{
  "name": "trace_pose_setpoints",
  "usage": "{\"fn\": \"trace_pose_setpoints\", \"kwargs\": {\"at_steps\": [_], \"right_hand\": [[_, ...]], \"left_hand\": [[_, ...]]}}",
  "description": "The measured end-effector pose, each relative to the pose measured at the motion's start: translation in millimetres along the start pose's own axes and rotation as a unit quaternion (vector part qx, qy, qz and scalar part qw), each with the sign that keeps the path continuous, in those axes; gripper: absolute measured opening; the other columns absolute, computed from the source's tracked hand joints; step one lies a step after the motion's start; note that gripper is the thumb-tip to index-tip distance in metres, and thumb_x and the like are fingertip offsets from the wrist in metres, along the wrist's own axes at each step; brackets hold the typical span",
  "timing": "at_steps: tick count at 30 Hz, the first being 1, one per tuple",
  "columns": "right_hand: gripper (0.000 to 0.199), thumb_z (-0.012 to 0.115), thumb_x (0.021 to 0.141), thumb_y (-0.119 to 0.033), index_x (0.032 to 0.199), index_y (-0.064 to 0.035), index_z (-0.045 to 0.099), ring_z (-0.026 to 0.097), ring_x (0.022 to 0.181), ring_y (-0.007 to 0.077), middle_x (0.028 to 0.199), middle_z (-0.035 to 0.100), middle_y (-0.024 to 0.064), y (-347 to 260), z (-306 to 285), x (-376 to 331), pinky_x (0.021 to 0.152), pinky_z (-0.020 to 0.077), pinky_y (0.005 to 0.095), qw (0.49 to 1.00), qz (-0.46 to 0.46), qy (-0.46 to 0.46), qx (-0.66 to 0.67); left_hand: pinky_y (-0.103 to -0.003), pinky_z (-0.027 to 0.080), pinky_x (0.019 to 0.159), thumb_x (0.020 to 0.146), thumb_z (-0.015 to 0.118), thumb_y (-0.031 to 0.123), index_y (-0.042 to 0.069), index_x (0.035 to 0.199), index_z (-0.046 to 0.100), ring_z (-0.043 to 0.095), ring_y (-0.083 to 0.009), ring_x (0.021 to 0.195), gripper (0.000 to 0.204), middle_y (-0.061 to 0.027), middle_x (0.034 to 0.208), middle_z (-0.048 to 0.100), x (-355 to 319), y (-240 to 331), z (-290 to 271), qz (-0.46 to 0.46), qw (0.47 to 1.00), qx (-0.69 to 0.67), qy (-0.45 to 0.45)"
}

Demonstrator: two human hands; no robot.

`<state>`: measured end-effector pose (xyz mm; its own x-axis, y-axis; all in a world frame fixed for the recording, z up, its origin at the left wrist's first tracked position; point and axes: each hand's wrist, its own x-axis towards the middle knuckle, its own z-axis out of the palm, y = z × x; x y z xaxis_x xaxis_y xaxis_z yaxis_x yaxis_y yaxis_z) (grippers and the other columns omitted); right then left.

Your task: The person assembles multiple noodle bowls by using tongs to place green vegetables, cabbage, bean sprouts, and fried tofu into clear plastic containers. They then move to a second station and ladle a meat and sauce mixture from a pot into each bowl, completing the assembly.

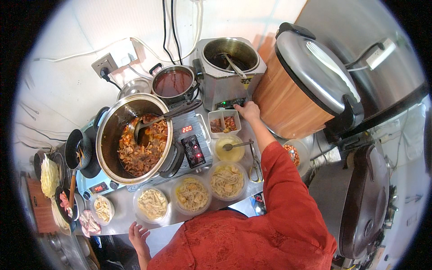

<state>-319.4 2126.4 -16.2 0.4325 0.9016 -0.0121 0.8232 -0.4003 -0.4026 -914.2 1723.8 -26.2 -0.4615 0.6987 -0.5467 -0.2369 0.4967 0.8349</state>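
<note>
My right hand (247, 110) reaches far across the steel counter, its fingers curled at the far right corner of a white rectangular container (219, 127) holding red chopped bits. Whether it grips the rim is hidden. Just behind it stands a square steel warmer (216, 85) with a ladle inside. My left hand (137, 235) hangs low below the counter's near edge, fingers spread and holding nothing. Three round tubs of noodles (192, 194) line the near edge. A bowl of yellow liquid (229, 153) with a spoon sits between the tubs and the white container.
A large pot of stew (135, 139) with a ladle sits on an induction cooker (192, 146) with a red display. Behind it is a pot of red sauce (173, 83). A wood-coloured rice cooker (306, 85) stands right, a dark cooker (360, 198) nearer. Scissors (255, 167) lie beside the tubs.
</note>
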Motion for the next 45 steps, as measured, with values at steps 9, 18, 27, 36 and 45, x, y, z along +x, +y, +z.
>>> {"fn": "trace_pose_setpoints", "kwargs": {"at_steps": [9, 18, 27, 36, 45], "right_hand": [[0.086, 0.065, 0.08, -0.075, 0.099, 0.0088, 0.073, 0.069, 0.104, 0.0435, 0.107, 0.071, 0.0309, -4.4, -22.3, 3.0, 0.091, 0.0532, 0.0509, 0.993, -0.005, -0.107, -0.047], [0.031, 0.064, 0.098, -0.036, 0.1, -0.0072, 0.073, 0.07, 0.08, 0.0353, 0.087, 0.072, 0.0166, -118.3, -156.0, -87.9, 0.071, 0.053, 0.0422, 0.942, -0.31, 0.097, 0.081], [0.042, 0.067, 0.089, -0.045, 0.091, -0.0046, 0.078, 0.073, 0.093, 0.0353, 0.094, 0.075, 0.0204, 3.7, -28.5, -14.3, 0.086, 0.0565, 0.0471, 0.995, -0.008, 0.077, -0.063], [0.076, 0.076, 0.072, -0.07, 0.087, 0.0045, 0.073, 0.07, 0.098, 0.0407, 0.096, 0.072, 0.0275, 13.5, 15.2, 2.0, 0.085, 0.0558, 0.0477, 0.997, -0.003, 0.017, 0.069], [0.062, 0.081, 0.077, -0.056, 0.077, 0.0054, 0.072, 0.073, 0.064, 0.0239, 0.072, 0.073, 0.0167, 22.0, 22.6, 8.4, 0.061, 0.0584, 0.0377, 0.989, -0.008, -0.011, 0.147]], "left_hand": [[-0.034, 0.06, 0.065, 0.101, 0.059, 0.019, 0.004, 0.132, 0.058, 0.07, -0.0218, 0.081, 0.035, -0.0097, 0.106, 0.064, -7.0, -9.3, 0.7, 0.006, 0.999, -0.032, 0.041], [-0.035, 0.061, 0.067, 0.104, 0.056, 0.023, 0.006, 0.134, 0.057, 0.07, -0.0247, 0.08, 0.035, -0.0108, 0.104, 0.063, -4.2, -31.7, -40.7, -0.015, 0.983, -0.111, 0.146], [-0.039, 0.057, 0.072, 0.1, 0.063, 0.026, 0.012, 0.135, 0.056, 0.065, -0.0277, 0.086, 0.039, -0.0098, 0.109, 0.06, 8.2, -56.5, -87.5, -0.04, 0.981, -0.129, 0.142], [-0.036, 0.054, 0.072, 0.097, 0.064, 0.025, 0.012, 0.135, 0.056, 0.063, -0.0246, 0.083, 0.042, -0.0077, 0.106, 0.059, -9.7, -47.9, -83.5, -0.044, 0.983, -0.072, 0.166], [-0.036, 0.055, 0.074, 0.099, 0.063, 0.027, 0.012, 0.135, 0.055, 0.064, -0.0238, 0.088, 0.04, -0.0072, 0.108, 0.059, -9.1, -53.5, -71.5, -0.024, 0.988, -0.067, 0.135]]}}
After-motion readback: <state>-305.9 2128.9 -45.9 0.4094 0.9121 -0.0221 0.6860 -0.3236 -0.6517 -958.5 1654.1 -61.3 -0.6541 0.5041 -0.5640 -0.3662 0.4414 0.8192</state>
